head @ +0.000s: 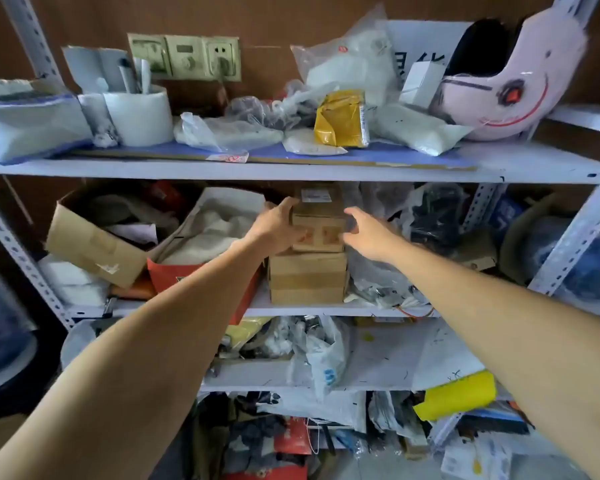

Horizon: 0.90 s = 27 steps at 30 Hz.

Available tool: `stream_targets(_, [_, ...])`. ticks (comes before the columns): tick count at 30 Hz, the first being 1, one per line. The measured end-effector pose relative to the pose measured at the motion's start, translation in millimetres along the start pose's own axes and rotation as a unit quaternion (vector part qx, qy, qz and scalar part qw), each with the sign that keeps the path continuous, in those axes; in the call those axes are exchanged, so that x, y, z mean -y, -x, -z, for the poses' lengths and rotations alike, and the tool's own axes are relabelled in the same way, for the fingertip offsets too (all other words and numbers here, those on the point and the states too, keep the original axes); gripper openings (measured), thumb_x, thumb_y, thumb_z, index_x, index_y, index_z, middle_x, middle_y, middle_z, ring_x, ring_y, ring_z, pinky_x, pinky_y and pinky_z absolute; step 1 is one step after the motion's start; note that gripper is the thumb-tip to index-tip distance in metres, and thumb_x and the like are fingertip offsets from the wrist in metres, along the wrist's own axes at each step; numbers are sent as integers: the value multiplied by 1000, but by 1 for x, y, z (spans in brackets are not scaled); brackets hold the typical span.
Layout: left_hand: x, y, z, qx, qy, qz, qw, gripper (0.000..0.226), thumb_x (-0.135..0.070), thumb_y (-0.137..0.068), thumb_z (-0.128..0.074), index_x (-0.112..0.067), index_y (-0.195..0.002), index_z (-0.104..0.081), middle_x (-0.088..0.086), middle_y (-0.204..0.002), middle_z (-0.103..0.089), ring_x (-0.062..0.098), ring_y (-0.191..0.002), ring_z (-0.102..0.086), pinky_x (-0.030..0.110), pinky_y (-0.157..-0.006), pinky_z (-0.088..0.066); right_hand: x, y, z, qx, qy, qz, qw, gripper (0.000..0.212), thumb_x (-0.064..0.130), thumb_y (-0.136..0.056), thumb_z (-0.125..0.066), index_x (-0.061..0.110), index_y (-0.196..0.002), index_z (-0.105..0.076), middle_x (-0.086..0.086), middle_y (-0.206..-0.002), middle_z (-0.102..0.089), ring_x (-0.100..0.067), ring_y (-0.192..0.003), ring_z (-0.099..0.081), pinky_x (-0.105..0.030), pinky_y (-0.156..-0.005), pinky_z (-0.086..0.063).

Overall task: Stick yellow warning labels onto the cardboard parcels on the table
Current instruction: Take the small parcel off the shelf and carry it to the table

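Observation:
Two small cardboard parcels are stacked on the middle shelf of a metal rack. The upper parcel (321,225) has a white label on top and red marks on its front. It rests on the lower parcel (308,277), which is taped. My left hand (278,225) is wrapped around the upper parcel's left side. My right hand (364,233) is at its right side with fingers spread, touching or nearly touching it. No yellow warning labels can be made out.
The middle shelf (326,310) is crowded: an open cardboard box (94,244) at left, a red-edged box with white cloth (205,244), plastic bags at right. The upper shelf holds a yellow packet (342,119), white rolls and a pink helmet (510,77). Lower shelves are cluttered.

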<state>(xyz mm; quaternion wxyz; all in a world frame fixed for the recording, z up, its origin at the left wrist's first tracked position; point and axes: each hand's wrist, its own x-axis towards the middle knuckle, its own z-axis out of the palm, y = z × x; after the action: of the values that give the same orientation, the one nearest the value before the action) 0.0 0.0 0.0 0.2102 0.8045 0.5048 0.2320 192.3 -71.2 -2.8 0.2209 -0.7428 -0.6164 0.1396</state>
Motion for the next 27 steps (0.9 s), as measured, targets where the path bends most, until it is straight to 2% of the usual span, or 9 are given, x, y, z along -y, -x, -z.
stream_targets(3, [5, -20, -2, 38, 25, 17, 999, 75, -41, -85, -65, -39, -150, -28, 12, -132, -59, 26, -103, -62, 29, -78, -47, -2, -18, -2, 4, -45, 3, 999, 71, 38, -90, -59, 35, -150, -20, -13, -139, -55, -35, -114, -62, -49, -99, -50])
stream_targets(5, [10, -35, -4, 59, 45, 29, 997, 75, -41, -87, -65, -41, -150, -27, 10, -139, -54, 28, -115, -58, 30, -86, -44, -7, -30, -3, 6, -68, 5, 998, 74, 39, -89, -61, 37, -151, -20, -6, -153, -43, -32, -130, -53, -39, -105, -44])
stream_targets(8, [14, -52, -14, 72, 124, 41, 989, 67, -41, -91, -62, -39, -150, -29, 5, -137, -57, 21, -110, -56, 30, -89, -43, -9, -48, -3, 13, -126, 14, 992, 73, 40, -92, -58, 33, -153, -20, 1, -158, -34, -24, -142, -38, -25, -102, -30])
stream_targets(11, [19, -61, -27, 73, 154, 53, 984, 64, -54, -91, -56, -47, -148, -28, -4, -134, -56, 19, -115, -55, 31, -99, -43, -8, -65, -9, 29, -176, 7, 984, 66, 48, -95, -49, 34, -153, -21, 1, -161, -28, -24, -147, -30, -30, -111, -27])
stream_targets(13, [21, -67, -35, 57, 179, 52, 981, 62, -55, -91, -56, -49, -147, -30, -9, -131, -56, 16, -113, -56, 28, -95, -45, -8, -71, -13, 36, -183, 6, 982, 60, 51, -96, -43, 38, -152, -22, 3, -161, -29, -24, -147, -28, -32, -113, -26])
stream_targets(19, [15, -51, -51, 12, 292, 36, 956, 65, -45, -88, -65, -46, -146, -36, -3, -135, -61, 16, -110, -66, 32, -92, -57, -20, -60, -24, -25, -222, 17, 975, 55, 48, -95, -48, 36, -148, -34, 5, -155, -40, -21, -139, -42, -23, -97, -34])
stream_targets(23, [4, -20, -58, -19, 336, -3, 942, 53, -40, -93, -60, -47, -142, -40, -5, -135, -62, 5, -94, -69, 19, -70, -58, -20, -19, -30, -63, -292, 34, 954, 55, 31, -97, -53, 26, -149, -35, 5, -157, -35, -9, -142, -32, -5, -96, -26])
stream_targets(25, [2, -5, -63, -21, 347, -33, 937, 50, -41, -94, -59, -47, -141, -43, -8, -136, -62, 10, -107, -68, 25, -78, -60, -24, 5, -35, -91, -290, 27, 952, 54, 29, -98, -52, 28, -149, -35, 6, -150, -41, 2, -129, -39, 8, -84, -28])
stream_targets(27, [1, 11, -69, -15, 361, -63, 930, 49, -42, -93, -59, -49, -139, -46, -15, -138, -60, 4, -116, -63, 34, -96, -56, -26, 29, -39, -128, -275, 12, 953, 53, 34, -96, -54, 35, -146, -37, 7, -133, -50, 12, -102, -51, 8, -76, -35])
